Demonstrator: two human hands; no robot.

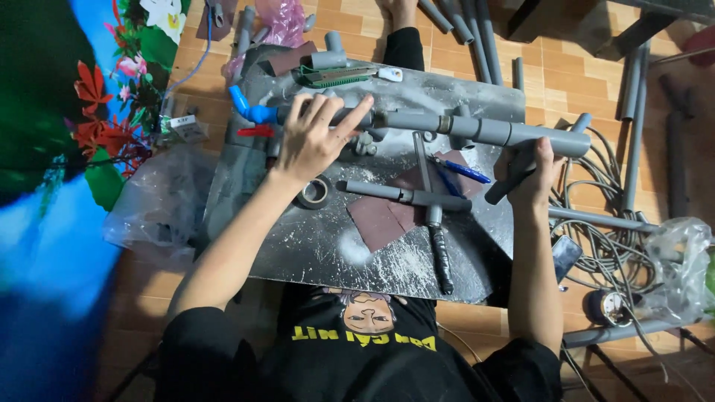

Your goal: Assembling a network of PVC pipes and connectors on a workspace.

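A long grey pipe assembly (477, 130) lies across a dusty metal sheet (328, 246) on the floor. My left hand (316, 138) presses flat on its left part, fingers spread, next to a blue elbow fitting (249, 108) and a red valve handle (255, 131). My right hand (538, 173) grips a grey pipe branch (514, 177) that slants down from the assembly's right end. Below the assembly lie a second grey pipe piece (406, 195), a blue pen (462, 170), a tape roll (314, 192) and dark sandpaper (380, 219).
Several loose grey pipes (477, 26) lie at the top and right. Coiled grey cable (596, 223), a phone (566, 257) and a plastic bag (681, 257) sit at the right. A saw (335, 74) rests at the sheet's far edge. A flowered cloth (97, 112) is at the left.
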